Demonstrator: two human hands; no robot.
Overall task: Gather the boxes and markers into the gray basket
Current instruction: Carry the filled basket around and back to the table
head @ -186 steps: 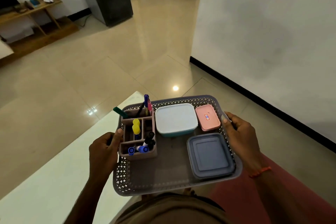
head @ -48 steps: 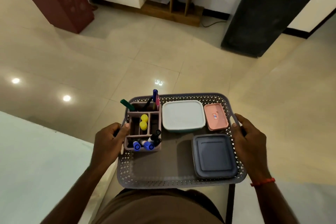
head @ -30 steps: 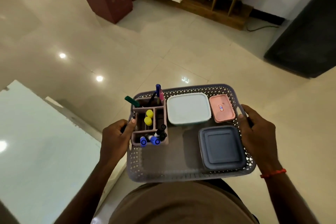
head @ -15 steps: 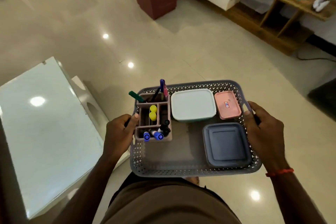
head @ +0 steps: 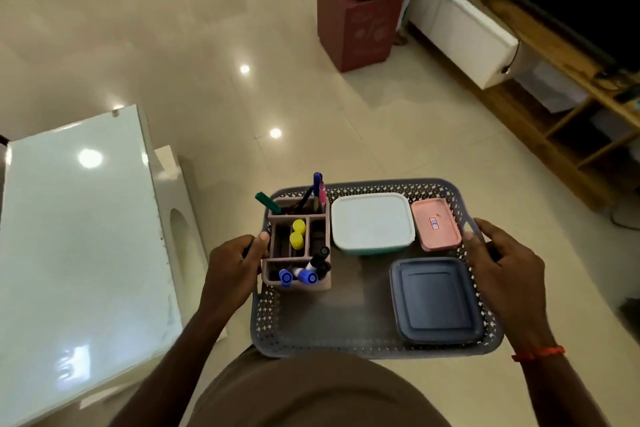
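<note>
Both hands (left (head: pixel 232 265), right (head: pixel 503 274)) grasp one gray basket (head: pixel 346 329) holding three boxes and one marker organizer (head: pixel 298 246).

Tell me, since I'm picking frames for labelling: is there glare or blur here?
Head view: ceiling-light glare spots on the white table and the floor tiles; wide-angle bending toward the edges; the gray basket and its contents stay sharp, dimly lit.
</note>
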